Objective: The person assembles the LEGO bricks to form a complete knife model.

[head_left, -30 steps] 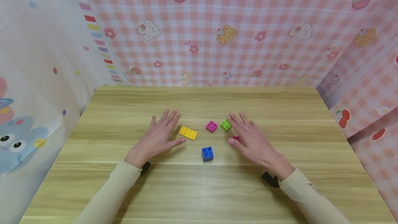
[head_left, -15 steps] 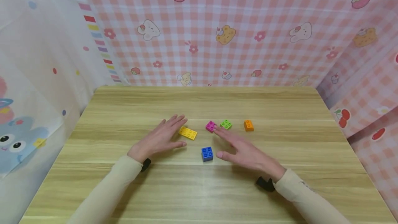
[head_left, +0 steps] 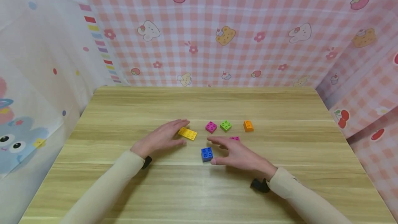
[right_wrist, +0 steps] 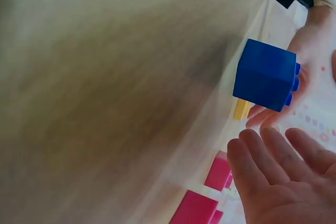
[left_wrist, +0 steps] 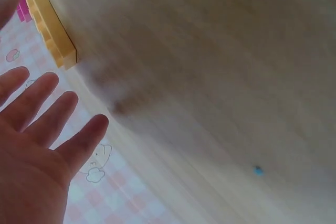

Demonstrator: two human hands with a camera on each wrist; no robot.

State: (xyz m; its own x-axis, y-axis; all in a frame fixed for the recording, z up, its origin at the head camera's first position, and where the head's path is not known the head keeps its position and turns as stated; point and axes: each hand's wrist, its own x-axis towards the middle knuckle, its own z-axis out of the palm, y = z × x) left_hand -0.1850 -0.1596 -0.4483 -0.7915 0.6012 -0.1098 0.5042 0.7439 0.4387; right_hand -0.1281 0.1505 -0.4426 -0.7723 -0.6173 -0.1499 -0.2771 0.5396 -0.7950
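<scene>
While hands (head_left: 160,140) (head_left: 238,154) flank blue brick (head_left: 207,155), table edges (head_left: 205,87) distant

A: What carries everything here?
B: A wooden table (head_left: 199,196) with pale, streaked grain.
A: Measure from the blue brick (head_left: 207,155), then. How does that sit?
B: On the tabletop, four studs up.
A: Anything beyond it?
B: A magenta brick (head_left: 211,127) almost straight behind, and a green brick (head_left: 226,126) behind and slightly right.
A: To its left?
B: A flat yellow brick (head_left: 188,133), eight studs, also farther back.
A: And right?
B: An orange brick (head_left: 248,126), well off toward the rear, plus a second magenta brick (head_left: 235,138) nearer, partly hidden.
</scene>
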